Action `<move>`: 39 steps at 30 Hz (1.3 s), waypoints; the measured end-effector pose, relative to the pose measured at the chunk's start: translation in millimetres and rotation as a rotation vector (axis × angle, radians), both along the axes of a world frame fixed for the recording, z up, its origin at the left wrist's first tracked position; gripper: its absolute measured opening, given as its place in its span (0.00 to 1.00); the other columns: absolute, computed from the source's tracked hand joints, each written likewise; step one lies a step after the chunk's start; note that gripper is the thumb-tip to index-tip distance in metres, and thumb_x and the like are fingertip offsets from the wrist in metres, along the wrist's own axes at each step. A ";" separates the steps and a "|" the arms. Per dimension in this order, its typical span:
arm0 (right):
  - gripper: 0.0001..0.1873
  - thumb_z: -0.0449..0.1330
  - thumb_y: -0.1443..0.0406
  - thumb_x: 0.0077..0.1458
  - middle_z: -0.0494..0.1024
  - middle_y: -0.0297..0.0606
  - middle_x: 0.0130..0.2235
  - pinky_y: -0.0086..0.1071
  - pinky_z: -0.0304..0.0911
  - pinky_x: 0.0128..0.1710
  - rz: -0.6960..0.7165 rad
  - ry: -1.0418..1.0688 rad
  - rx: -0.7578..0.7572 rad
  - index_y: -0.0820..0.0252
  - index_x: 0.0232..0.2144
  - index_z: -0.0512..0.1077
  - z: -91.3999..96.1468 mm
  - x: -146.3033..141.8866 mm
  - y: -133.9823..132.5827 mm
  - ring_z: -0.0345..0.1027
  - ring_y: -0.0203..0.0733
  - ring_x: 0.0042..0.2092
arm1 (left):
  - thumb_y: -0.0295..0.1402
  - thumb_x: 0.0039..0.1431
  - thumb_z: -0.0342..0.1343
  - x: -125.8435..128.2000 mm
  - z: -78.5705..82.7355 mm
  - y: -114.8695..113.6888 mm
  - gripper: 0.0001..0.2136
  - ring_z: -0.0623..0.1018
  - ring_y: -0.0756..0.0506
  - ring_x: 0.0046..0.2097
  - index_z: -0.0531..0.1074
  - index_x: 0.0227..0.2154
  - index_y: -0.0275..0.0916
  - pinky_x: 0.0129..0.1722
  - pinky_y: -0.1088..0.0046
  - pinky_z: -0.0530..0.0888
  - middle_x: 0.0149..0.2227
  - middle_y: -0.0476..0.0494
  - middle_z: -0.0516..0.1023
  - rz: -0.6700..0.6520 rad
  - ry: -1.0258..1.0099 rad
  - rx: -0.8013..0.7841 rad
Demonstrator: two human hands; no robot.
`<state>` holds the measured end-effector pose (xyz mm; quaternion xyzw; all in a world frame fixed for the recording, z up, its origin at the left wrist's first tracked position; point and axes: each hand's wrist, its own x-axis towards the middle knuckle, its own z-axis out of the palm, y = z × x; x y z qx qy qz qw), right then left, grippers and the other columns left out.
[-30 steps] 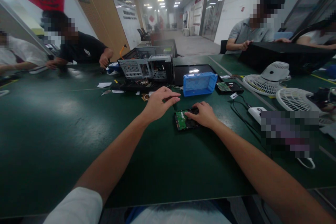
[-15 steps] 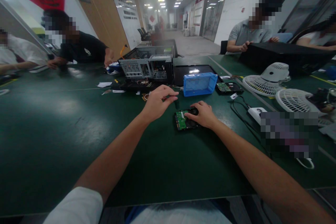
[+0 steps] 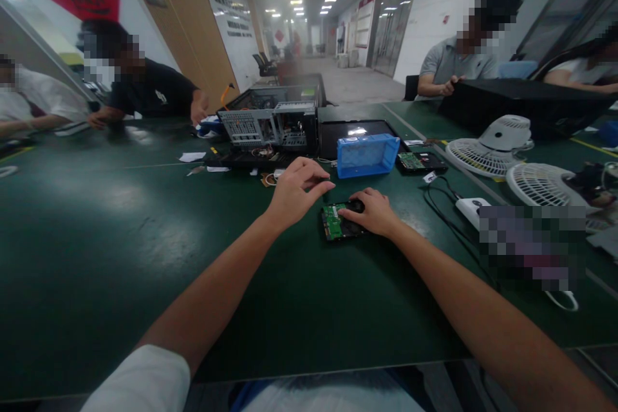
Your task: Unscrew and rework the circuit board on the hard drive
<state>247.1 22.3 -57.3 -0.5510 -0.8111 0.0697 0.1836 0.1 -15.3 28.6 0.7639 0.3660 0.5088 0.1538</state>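
Observation:
A hard drive [image 3: 333, 222] lies on the green table with its green circuit board facing up. My right hand [image 3: 375, 212] grips it from the right, thumb on the board and fingers over the far side. Just beyond the drive's far left corner hovers my left hand [image 3: 298, 192], thumb and fingertips brought close together. A small dark shape shows under those fingertips; what it is I cannot make out. Behind the drive, a blue plastic bin [image 3: 367, 167] stands on its side, its open face toward me.
An opened computer case [image 3: 268, 125] stands at the back, beside a dark flat panel [image 3: 355, 132]. A second hard drive [image 3: 421, 163] lies right of the bin. Farther right are white fan parts [image 3: 483, 148] and a white power strip [image 3: 476, 209] with its cable. Co-workers sit across the table.
My left hand has shifted slightly right, and its thumb reaches a little farther out. My right hand and the hard drive stay in place.

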 end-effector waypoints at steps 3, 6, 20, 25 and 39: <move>0.32 0.58 0.37 0.58 0.75 0.48 0.50 0.46 0.59 0.52 0.005 -0.005 0.001 0.53 0.50 0.77 0.4 -0.3 -0.4 0.66 0.58 0.54 | 0.34 0.63 0.63 -2.9 1.1 1.6 0.06 0.80 0.43 0.46 0.79 0.41 0.41 0.45 0.64 0.81 0.45 0.42 0.79 0.040 0.087 0.062; 0.32 0.58 0.38 0.59 0.75 0.47 0.50 0.46 0.59 0.52 0.010 0.002 0.006 0.53 0.50 0.77 0.8 -0.2 -1.0 0.66 0.57 0.54 | 0.31 0.65 0.61 -5.3 -0.1 4.8 0.05 0.81 0.42 0.49 0.79 0.42 0.42 0.52 0.59 0.79 0.45 0.42 0.82 0.046 0.142 0.127; 0.33 0.57 0.37 0.59 0.75 0.47 0.49 0.46 0.59 0.51 0.010 0.011 0.009 0.53 0.50 0.77 -0.7 1.0 -0.3 0.67 0.57 0.54 | 0.38 0.59 0.67 5.0 -11.6 4.0 0.12 0.83 0.41 0.49 0.75 0.41 0.39 0.48 0.59 0.84 0.50 0.38 0.80 -0.005 -0.049 0.004; 0.32 0.57 0.37 0.59 0.75 0.48 0.50 0.46 0.59 0.51 0.009 -0.002 -0.008 0.53 0.50 0.77 1.8 0.1 -1.0 0.66 0.57 0.54 | 0.42 0.57 0.69 9.4 -13.7 0.8 0.16 0.84 0.41 0.46 0.69 0.36 0.39 0.44 0.61 0.85 0.48 0.38 0.80 0.012 -0.106 -0.034; 0.32 0.57 0.37 0.59 0.75 0.46 0.49 0.46 0.59 0.52 0.005 -0.001 0.024 0.52 0.50 0.77 -3.8 1.0 0.6 0.67 0.56 0.54 | 0.31 0.68 0.54 4.8 -4.5 -0.8 0.08 0.78 0.44 0.48 0.75 0.46 0.41 0.50 0.62 0.78 0.46 0.42 0.78 0.112 0.169 0.111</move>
